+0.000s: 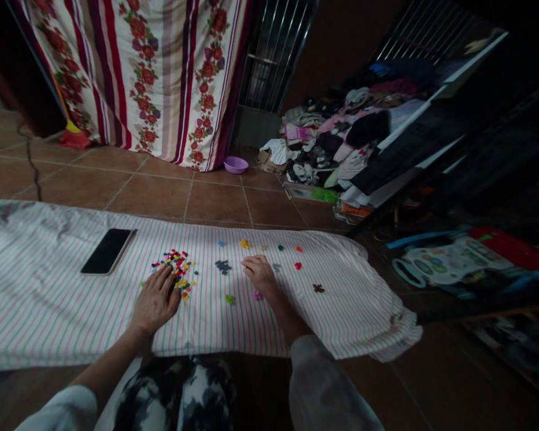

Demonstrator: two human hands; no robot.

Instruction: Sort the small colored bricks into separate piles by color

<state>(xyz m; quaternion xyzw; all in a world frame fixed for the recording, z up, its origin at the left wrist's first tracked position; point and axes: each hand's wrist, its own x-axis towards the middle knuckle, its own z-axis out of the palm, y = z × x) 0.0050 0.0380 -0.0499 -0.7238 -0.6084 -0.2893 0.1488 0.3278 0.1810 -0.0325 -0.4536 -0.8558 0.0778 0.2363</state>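
The left hand (157, 299) and the right hand (260, 273) are bare, and so are the wrists (142, 329). The left sleeve (67, 410) is pale grey, almost white. The right sleeve (326, 383) is a darker grey, loose and wide, and it stops partway down the arm (291, 318). The pants (157, 398) have big black and white blobs (198, 389), a bit like a cow. The blobs have wiggly edges and look blurry.

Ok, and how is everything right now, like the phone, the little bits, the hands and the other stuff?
Phone: flat, screen dark
Mixed pieces: loose, colours jumbled
Dark grey pieces: grouped together
Left hand: fingers stretched onto the mixed pieces
Right hand: fingers bent; grip unclear
Striped cloth: spread out, wrinkled
Purple bowl: right way up
Flowered curtain: hanging down
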